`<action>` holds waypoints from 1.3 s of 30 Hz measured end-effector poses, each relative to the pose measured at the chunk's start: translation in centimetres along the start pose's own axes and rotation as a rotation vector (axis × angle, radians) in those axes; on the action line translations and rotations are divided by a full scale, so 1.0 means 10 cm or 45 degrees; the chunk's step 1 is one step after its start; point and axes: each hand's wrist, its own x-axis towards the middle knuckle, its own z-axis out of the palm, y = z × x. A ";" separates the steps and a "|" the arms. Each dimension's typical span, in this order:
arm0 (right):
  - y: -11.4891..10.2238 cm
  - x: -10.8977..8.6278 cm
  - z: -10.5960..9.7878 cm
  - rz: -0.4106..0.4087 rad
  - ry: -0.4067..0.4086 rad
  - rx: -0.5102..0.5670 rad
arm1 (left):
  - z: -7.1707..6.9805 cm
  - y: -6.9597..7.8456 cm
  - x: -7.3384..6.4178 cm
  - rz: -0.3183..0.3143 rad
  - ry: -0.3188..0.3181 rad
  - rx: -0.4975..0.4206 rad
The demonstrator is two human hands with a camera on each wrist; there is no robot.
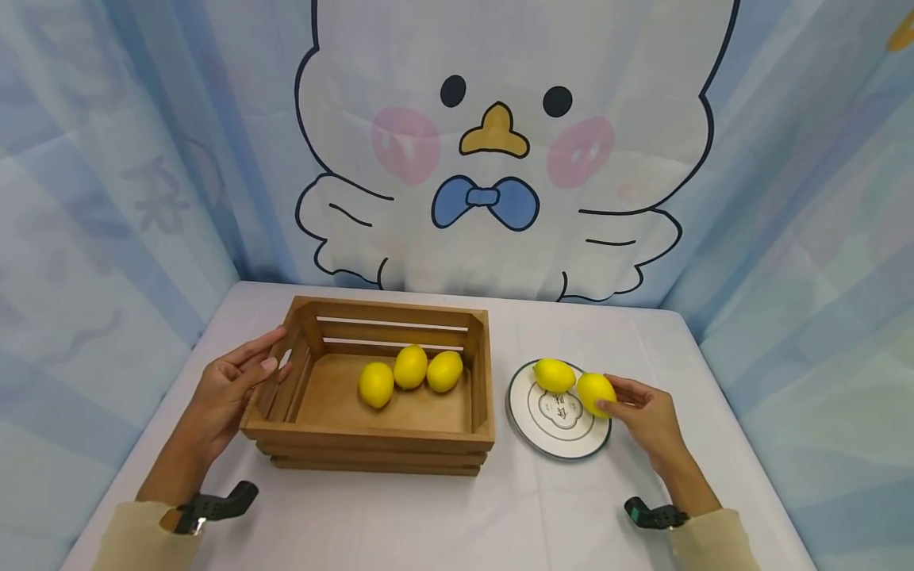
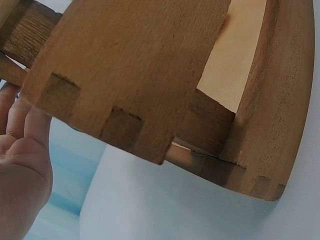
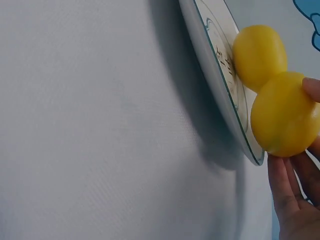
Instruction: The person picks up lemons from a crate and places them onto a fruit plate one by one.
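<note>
Pinching a smooth, glossy, bright yellow oval lemon at a white plate's right side, right hand grip of thumb against fingers, second lemon just beside, left hand touching a slatted wooden crate containing three lemons, its grip partly hidden, closure indeterminate.

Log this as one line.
left hand: at crate, left end | right hand: holding lemon at plate | crate: three lemons | plate: another lemon
</note>
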 end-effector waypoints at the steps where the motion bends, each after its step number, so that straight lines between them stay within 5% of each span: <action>1: 0.00 0.00 0.01 0.003 0.001 -0.008 | 0.00 0.00 0.00 0.001 -0.001 -0.002; 22: -0.07 0.01 0.14 0.049 0.061 -0.170 | 0.00 0.01 0.01 -0.009 0.005 -0.018; 39: -0.16 0.09 0.20 0.067 0.060 -0.164 | 0.00 0.01 0.01 -0.027 0.025 -0.013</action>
